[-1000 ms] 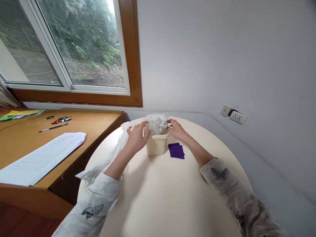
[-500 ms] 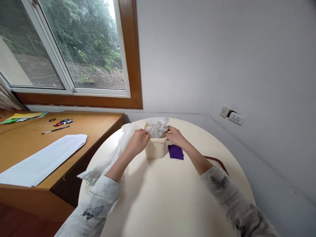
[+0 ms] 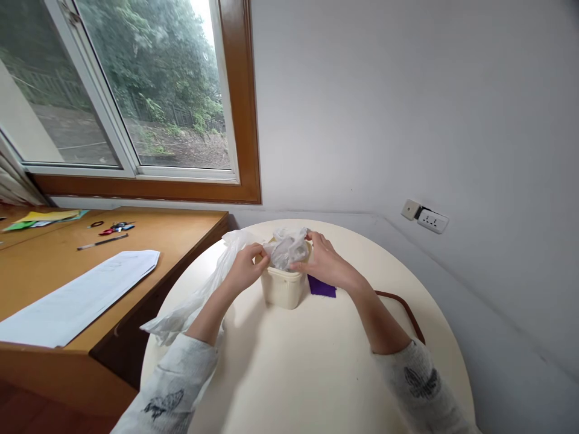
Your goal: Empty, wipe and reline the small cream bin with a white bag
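A small cream plastic bin (image 3: pixel 283 292) stands on the round table, with a crumpled white plastic bag (image 3: pixel 289 248) bunched in and above its mouth. At the bin's left rim, my left hand (image 3: pixel 246 265) pinches the near edge of that bag between thumb and fingers. My right hand (image 3: pixel 328 262) grips the bag from the right, its thumb in front and its fingers behind. Partly under the right hand's line of sight lies a purple cloth square (image 3: pixel 322 288), its upper part hidden.
A second white plastic bag (image 3: pixel 199 301) lies spread on the left of the round table (image 3: pixel 289 374). A brown strap (image 3: pixel 409 310) curves along the right. The wooden desk (image 3: pixel 190 226) beside it carries paper sheets (image 3: pixel 90 295), a pen (image 3: pixel 103 242) and small items.
The bin has shifted slightly nearer and tilted a little. My right hand has swung its thumb to the front of the bag, and now covers part of the purple cloth.
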A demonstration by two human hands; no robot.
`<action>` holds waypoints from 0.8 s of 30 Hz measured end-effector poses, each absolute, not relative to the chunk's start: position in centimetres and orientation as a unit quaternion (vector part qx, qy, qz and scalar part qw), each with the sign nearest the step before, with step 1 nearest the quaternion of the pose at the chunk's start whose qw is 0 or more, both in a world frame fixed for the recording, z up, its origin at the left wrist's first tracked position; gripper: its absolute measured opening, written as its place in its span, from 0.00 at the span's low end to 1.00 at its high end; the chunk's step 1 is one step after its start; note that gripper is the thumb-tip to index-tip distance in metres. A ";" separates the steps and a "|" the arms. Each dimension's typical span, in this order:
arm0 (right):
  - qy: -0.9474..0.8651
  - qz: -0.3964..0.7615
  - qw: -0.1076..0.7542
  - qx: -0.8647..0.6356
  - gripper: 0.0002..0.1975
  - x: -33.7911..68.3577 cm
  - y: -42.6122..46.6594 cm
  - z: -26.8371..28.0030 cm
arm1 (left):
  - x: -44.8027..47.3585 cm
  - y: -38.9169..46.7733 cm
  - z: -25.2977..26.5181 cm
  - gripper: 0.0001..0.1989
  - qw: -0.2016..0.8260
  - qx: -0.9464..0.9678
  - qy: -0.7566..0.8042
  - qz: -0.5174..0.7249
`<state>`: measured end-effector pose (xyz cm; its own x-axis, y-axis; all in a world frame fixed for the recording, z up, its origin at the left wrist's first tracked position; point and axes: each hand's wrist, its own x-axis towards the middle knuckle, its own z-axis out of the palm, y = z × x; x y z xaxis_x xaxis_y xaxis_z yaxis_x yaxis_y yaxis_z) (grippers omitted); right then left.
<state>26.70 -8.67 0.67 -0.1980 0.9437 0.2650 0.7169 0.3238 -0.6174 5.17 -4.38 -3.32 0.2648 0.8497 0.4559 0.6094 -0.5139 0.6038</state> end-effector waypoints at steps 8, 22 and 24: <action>-0.715 0.215 0.440 -0.499 0.10 25.9 -4.3 -1.0 | 5.5 -4.4 -2.9 0.11 0.175 0.790 0.462 0.365; -0.379 0.557 0.690 -0.266 0.12 25.4 -2.1 0.1 | 9.1 -4.5 1.0 0.07 0.180 0.746 0.477 0.429; -0.338 0.577 0.706 -0.233 0.12 25.5 -1.9 0.1 | 9.4 -4.2 0.8 0.07 0.198 0.770 0.481 0.368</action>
